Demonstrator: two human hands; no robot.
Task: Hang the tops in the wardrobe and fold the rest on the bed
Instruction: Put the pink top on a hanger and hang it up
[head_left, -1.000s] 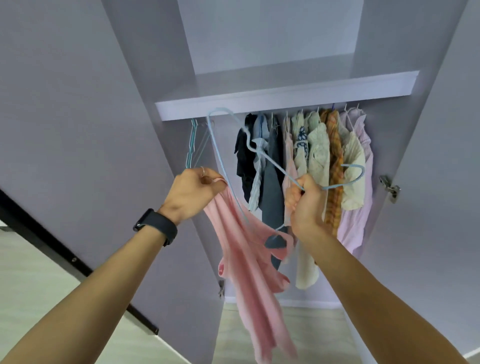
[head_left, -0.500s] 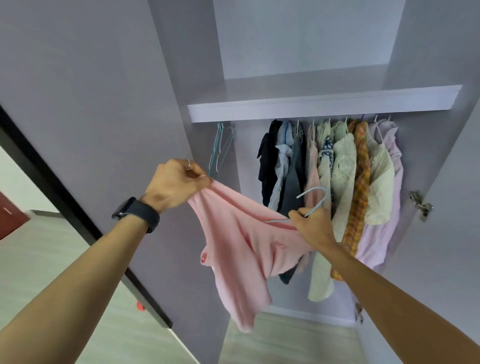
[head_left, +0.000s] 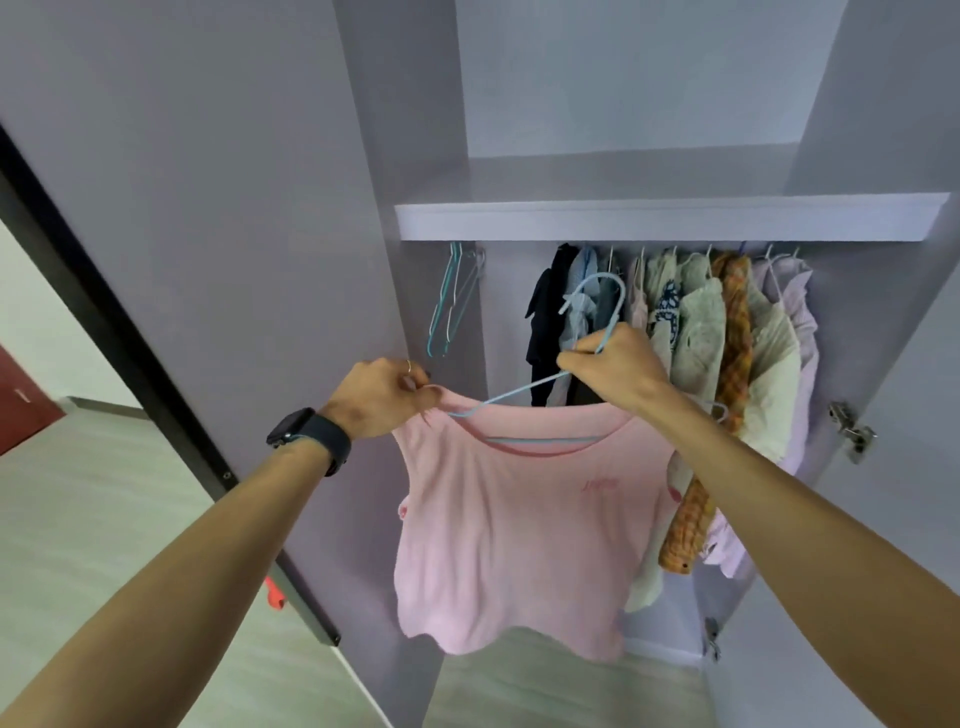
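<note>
Two hands (head_left: 384, 397) (head_left: 615, 364), pink top (head_left: 509, 530) on hanger (head_left: 524, 387), gap (head_left: 506, 312) behind

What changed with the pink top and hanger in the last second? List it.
The blue hanger went inside the pink top, which now hangs spread from it instead of bunched. The right hand shifted its grip to the hanger's neck under the hook; the left hand still pinches the top's shoulder. Hung clothes and spare hangers stayed put.

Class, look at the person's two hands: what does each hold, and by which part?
The left hand pinches the pink top at one shoulder. The right hand grips the blue hanger at its neck, just below the hook.
</note>
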